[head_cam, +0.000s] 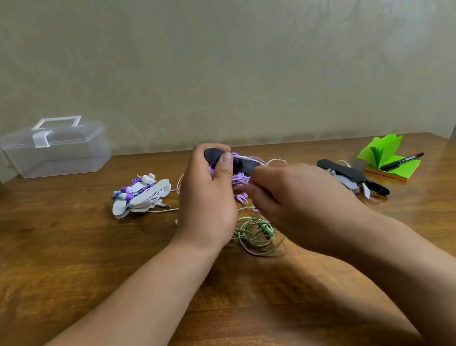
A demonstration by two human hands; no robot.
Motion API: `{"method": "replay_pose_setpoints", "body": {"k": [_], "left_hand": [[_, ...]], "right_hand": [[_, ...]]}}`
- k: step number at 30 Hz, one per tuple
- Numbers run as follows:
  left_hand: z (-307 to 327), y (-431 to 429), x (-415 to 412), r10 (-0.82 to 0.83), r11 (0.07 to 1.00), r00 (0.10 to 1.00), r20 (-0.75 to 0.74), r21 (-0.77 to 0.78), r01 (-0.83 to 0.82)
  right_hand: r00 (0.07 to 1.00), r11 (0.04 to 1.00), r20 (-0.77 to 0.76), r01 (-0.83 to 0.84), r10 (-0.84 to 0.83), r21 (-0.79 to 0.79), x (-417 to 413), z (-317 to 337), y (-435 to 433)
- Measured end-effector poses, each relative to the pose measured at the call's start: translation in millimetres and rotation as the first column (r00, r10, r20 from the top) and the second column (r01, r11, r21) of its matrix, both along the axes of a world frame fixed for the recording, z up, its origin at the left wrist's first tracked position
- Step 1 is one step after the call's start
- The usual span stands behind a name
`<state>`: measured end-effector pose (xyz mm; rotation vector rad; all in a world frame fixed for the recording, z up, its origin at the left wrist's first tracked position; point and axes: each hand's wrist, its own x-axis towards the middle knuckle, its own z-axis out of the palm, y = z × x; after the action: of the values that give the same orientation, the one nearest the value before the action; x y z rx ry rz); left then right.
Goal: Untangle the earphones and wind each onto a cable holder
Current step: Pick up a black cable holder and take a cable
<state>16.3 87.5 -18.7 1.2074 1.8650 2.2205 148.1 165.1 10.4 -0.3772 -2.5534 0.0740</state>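
My left hand grips a black cable holder above the table, thumb pressed on its near end. Purple earphone cable is wrapped around the holder and hangs below it. My right hand is beside it, fingers curled around the purple cable where it hangs; the fingertips are blurred. A loose coil of green earphone cable lies on the table under my hands. A thin white cable trails behind the holder.
A pile of white holders wound with purple and white earphones lies at the left. Spare black and grey holders lie at the right, beside a green sticky-note pad and a black marker. A clear plastic box stands back left.
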Motion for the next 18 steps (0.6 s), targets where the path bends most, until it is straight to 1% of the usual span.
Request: {"method": "replay_pose_setpoints", "body": {"k": [2,4,6,7,9,12,15,18], "left_hand": [[2.2,-3.8,-3.2,0.035,0.998,0.997,-0.074,-0.040,-0.038],[6.3,-7.3,-5.0,0.005,0.996,0.992,-0.125,-0.087,-0.016],[10.2,-10.0,-6.1,-0.047,0.988,0.985,-0.167,-0.154,0.021],[12.1,-11.1,-6.1,-0.083,0.982,0.982,-0.169,-0.183,0.051],[14.3,-12.3,-5.1,-0.200,0.958,0.971,-0.128,-0.233,0.166],[13.6,-12.7,-4.9,-0.346,0.905,0.935,-0.074,-0.288,0.312],[12.0,-10.8,-3.3,-0.419,0.880,0.908,0.012,-0.239,0.409],[13.3,-11.0,-0.1,-0.479,0.859,0.875,0.072,-0.167,0.484]], "right_hand": [[0.989,0.998,-0.135,-0.059,0.056,-0.018,1.6,2.1,10.4],[0.956,0.986,-0.284,-0.113,0.075,-0.122,3.4,3.5,17.6],[0.930,0.954,-0.360,-0.169,0.071,-0.247,4.2,4.5,19.0],[0.921,0.931,-0.382,-0.200,0.073,-0.306,4.6,5.3,19.4],[0.907,0.873,-0.413,-0.269,0.087,-0.407,5.8,7.4,21.9],[0.888,0.765,-0.446,-0.362,0.111,-0.533,6.6,10.5,28.6],[0.885,0.631,-0.451,-0.416,0.116,-0.655,6.7,10.6,33.1],[0.887,0.550,-0.449,-0.431,0.111,-0.715,6.8,11.4,32.7]]}}
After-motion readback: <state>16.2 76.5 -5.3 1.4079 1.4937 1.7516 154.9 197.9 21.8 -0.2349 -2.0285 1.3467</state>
